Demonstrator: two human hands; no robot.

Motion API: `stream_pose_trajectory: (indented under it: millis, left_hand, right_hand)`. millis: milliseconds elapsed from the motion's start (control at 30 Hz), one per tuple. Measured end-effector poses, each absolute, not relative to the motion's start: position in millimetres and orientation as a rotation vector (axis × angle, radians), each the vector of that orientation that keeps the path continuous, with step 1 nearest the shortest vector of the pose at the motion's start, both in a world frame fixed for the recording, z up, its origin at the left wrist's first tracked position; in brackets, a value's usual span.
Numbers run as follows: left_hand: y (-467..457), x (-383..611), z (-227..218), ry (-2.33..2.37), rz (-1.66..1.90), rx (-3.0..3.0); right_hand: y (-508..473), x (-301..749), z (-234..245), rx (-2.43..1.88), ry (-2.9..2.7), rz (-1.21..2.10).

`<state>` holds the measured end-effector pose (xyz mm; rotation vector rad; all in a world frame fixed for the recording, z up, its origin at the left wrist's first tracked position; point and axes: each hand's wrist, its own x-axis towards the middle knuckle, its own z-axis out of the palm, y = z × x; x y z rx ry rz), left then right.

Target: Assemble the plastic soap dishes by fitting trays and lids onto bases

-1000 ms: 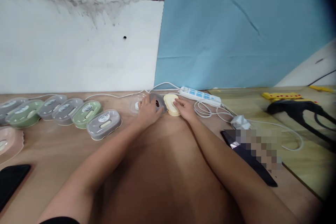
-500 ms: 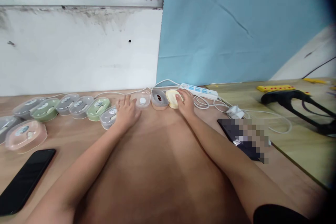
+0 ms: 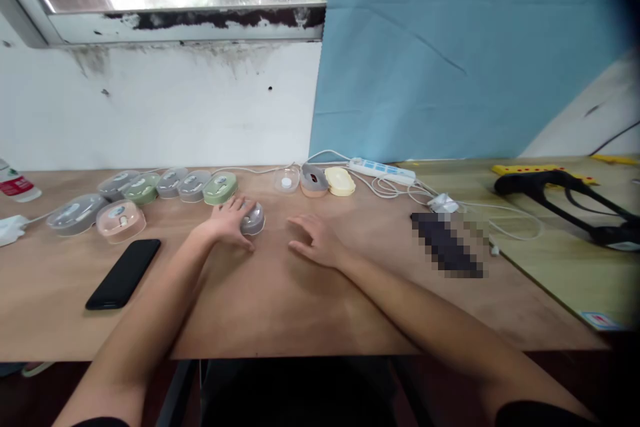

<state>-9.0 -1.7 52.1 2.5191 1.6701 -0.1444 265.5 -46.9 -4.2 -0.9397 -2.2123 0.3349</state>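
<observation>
The left hand [image 3: 229, 221] has fingers spread over a grey, clear-lidded oval plastic box [image 3: 255, 219], seemingly unopened, while beyond the empty, thumb-parted fingers of the right hand [image 3: 319, 241] an uncovered grey-and-peach oval plastic box [image 3: 314, 187] appears already opened.

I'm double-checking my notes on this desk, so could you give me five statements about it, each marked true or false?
1. The left hand is at a grey oval plastic container. True.
2. The right hand is open, holding nothing. True.
3. The two hands touch each other. False: they are apart.
4. A black rectangular phone is to the left of both hands. True.
5. The phone stands upright. False: it lies flat.
</observation>
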Motion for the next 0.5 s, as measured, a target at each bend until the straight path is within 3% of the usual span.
stream_pose_trajectory:
  millis: [233,500]
  left_hand:
    - [-27.8,34.3,37.7,1.550,0.274,2.657]
    - [-42.2,49.8,34.4,1.148,0.791,2.225]
  right_hand:
    - [-29.8,260.9,-12.2,-1.085,-2.203,0.595]
    - [-29.5,270.4,-15.6,-0.953,-1.969,0.863]
